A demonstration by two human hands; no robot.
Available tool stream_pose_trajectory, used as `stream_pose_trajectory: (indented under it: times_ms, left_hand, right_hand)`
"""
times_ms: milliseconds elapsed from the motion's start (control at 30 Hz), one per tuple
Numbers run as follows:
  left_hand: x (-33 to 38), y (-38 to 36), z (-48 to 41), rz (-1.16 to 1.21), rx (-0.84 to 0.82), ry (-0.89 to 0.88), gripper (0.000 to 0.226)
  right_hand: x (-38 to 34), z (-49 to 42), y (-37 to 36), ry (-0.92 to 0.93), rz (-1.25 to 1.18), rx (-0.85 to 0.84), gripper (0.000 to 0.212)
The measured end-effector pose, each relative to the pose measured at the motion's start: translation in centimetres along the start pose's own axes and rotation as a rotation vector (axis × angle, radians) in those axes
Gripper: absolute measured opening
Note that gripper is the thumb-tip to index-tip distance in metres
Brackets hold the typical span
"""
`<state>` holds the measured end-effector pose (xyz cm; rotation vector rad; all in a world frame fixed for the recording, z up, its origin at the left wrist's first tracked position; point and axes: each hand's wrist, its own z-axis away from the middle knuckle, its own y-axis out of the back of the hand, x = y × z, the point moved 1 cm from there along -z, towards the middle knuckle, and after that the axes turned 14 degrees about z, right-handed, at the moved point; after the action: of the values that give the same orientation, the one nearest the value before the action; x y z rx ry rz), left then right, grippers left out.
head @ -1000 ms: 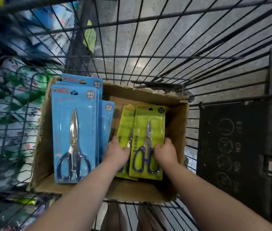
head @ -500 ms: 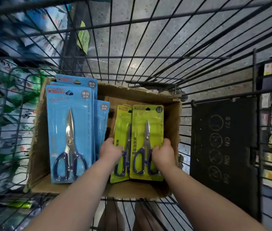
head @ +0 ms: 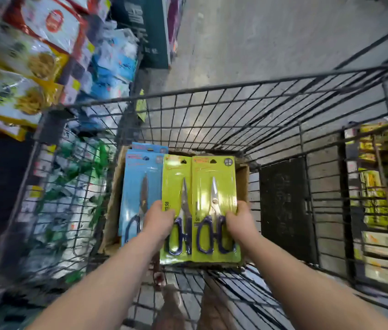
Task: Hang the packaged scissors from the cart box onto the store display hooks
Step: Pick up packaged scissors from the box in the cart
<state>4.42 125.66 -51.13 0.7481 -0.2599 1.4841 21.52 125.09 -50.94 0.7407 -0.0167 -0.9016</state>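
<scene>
Wire cart (head: 212, 90) in a store aisle, cardboard box (head: 242, 184) on its floor at the near left.

Two green packs (head: 214, 186) of scissors are held side by side, upright, printed faces toward the person. The right one slightly overlaps the left. They sit over the near part of the box, and their lower edge hides its near wall.

Left hand (head: 158, 220) grips the outer left edge of the pair, low down by the scissor handles. The hand curls round the card; the fingers go behind it and cannot be seen.

Right hand (head: 239, 222) grips the outer right edge at the same height, curled the same way, fingertips hidden behind.

Blue packs (head: 140, 177) stand upright in the left of the box, just behind the left hand.

Bagged goods (head: 21, 63) on shelves left of the cart, blurred.
</scene>
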Motion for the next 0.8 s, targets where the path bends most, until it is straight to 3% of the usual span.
stream_pose_trajectory:
  times_ms: [233, 300, 567, 667, 767, 800]
  left_hand:
    - [4.7, 7.1, 5.7, 0.192, -0.019, -0.070, 0.004]
    - [5.7, 8.9, 7.3, 0.252, -0.014, -0.109, 0.013]
    - [6.7, 14.8, 13.8, 0.386, 0.124, -0.220, 0.017]
    - [6.0, 16.0, 16.8, 0.463, 0.196, -0.241, 0.029]
    - [4.4, 16.4, 20.6, 0.561, 0.267, -0.260, 0.017]
    - [3.6, 16.4, 21.8, 0.585, 0.305, -0.257, 0.022]
  right_hand:
    - [-4.1, 8.4, 4.1, 0.145, -0.086, 0.068, 0.031]
    - [-5.3, 10.5, 5.0, 0.196, -0.111, 0.079, 0.030]
    - [-9.7, 17.5, 7.2, 0.452, -0.080, 0.057, 0.035]
    - [-10.5, 19.0, 7.4, 0.542, -0.049, 0.030, 0.036]
    - [-10.3, 20.7, 7.3, 0.660, 0.025, -0.004, 0.030]
    - [-9.9, 21.4, 7.3, 0.702, 0.053, -0.020, 0.028]
